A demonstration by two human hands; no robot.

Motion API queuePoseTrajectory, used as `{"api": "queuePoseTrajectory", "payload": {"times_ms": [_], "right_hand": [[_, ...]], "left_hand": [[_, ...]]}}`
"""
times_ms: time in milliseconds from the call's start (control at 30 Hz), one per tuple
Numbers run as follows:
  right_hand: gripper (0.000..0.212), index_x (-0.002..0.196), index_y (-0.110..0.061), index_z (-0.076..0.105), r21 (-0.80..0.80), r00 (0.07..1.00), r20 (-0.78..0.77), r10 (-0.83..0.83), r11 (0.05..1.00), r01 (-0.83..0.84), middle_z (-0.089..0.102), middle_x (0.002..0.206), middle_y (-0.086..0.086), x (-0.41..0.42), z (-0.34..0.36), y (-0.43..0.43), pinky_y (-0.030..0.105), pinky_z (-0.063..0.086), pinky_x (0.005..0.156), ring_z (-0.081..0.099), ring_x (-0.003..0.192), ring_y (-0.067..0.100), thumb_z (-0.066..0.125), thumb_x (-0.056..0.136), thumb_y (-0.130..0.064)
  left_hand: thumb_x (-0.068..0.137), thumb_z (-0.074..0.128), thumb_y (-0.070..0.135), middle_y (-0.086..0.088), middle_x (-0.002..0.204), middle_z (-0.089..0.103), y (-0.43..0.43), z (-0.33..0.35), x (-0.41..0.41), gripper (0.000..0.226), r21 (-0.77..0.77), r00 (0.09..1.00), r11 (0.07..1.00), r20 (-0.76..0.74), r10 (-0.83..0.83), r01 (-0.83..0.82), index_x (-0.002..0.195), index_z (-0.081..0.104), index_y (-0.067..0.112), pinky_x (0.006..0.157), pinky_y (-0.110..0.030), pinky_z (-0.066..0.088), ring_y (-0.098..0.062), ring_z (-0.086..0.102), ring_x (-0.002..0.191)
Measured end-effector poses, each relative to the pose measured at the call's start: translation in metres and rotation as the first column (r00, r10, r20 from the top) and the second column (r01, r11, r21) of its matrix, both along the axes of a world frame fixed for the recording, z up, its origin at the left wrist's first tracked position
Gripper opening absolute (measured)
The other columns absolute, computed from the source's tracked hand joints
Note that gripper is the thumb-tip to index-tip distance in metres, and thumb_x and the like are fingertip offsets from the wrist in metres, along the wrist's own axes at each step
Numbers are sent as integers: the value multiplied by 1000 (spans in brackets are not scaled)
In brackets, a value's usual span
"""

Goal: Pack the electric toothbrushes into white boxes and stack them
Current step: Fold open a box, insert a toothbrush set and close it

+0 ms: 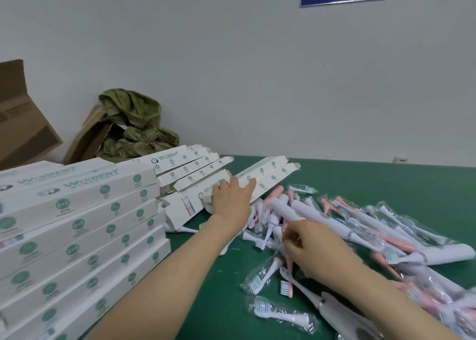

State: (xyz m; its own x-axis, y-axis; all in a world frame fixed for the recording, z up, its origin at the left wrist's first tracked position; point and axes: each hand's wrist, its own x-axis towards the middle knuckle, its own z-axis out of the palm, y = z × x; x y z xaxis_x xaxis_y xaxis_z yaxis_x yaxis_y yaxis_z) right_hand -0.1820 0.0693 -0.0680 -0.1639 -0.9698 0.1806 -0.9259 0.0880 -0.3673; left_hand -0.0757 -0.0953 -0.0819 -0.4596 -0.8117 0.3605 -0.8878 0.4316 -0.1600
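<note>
**Packing well under way, plenty left**

A tall stack of closed boxes (77, 226) stands on the green table (386, 180), so a good share looks done. Just behind the stack lies a loose heap of unfilled boxes (190, 169). The left hand (230, 198) grips one of them at its end.

To the right of the stack sprawl the bagged toothbrushes (360, 223), dozens still unpacked. The right hand (311, 247) is curled in among them; whether it has caught one I cannot tell. The slippery tangle of wrappers could slow picking.

Behind the stack sit brown cartons (23, 123) and a crumpled green bag (134, 125).
</note>
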Motion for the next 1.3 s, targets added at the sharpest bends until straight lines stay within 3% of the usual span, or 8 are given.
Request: {"api": "queuePoseTrajectory", "payload": {"times_ms": [167,367,533,700,800,933,1167,1300], "right_hand": [[19,90,-17,62,24,1000,15,-12,1000,12,67,86,0,-1,1,5,38,54,70,62,69,16,44,93,-22],[19,86,-21,62,22,1000,23,-6,1000,6,65,85,-4,1,-1,8,30,54,70,61,72,9,44,93,-24],[19,85,-27,62,-20,998,56,24,1000,-23,61,95,-13,3,-3,3,24,50,83,57,85,2,46,93,-32],[19,85,-30,57,-32,999,42,28,999,-27,54,112,-17,0,0,-7,27,43,95,44,115,5,42,93,-37],[15,84,-33,54,-22,999,38,21,1000,-20,51,99,-15,-2,1,-10,25,47,82,48,98,4,42,93,-38],[12,85,-30,57,-8,998,55,32,999,-32,55,89,-14,-7,1,-13,22,47,68,53,80,2,47,92,-28],[14,85,-28,60,-10,996,87,-12,1000,13,64,82,-9,-10,-8,-8,33,55,69,60,70,7,50,89,-19],[14,88,-26,62,-11,996,85,-12,1000,13,64,85,-8,-10,-8,-7,34,56,69,61,70,9,50,91,-20]], "left_hand": [[86,38,63,-21,140,36,3,13,-3,75,128,990,992,-144,8,11,149,16,28,97,-46,29,-39,37,121],[97,29,45,-19,133,46,-37,60,14,50,173,802,974,-555,218,-145,129,47,11,95,-45,32,-38,41,119],[95,34,45,-17,151,28,-88,61,56,61,320,737,791,-299,606,-521,144,33,9,111,-49,21,-35,23,138],[91,20,63,-22,155,16,-115,41,76,82,254,702,716,-157,694,-651,151,12,9,114,-56,4,-38,12,143],[83,24,76,-19,146,38,-118,42,70,90,293,711,722,-163,683,-626,147,30,13,111,-59,10,-38,35,133],[67,35,90,-21,147,36,-109,47,47,105,374,763,762,-185,620,-529,144,37,19,108,-60,19,-44,30,134],[49,59,86,-12,158,16,-92,51,24,133,768,782,639,-419,461,35,152,13,15,112,-52,24,-37,22,141],[61,59,80,-10,159,10,-80,41,15,127,767,843,640,-375,386,48,152,3,12,108,-50,28,-35,22,141]]}}
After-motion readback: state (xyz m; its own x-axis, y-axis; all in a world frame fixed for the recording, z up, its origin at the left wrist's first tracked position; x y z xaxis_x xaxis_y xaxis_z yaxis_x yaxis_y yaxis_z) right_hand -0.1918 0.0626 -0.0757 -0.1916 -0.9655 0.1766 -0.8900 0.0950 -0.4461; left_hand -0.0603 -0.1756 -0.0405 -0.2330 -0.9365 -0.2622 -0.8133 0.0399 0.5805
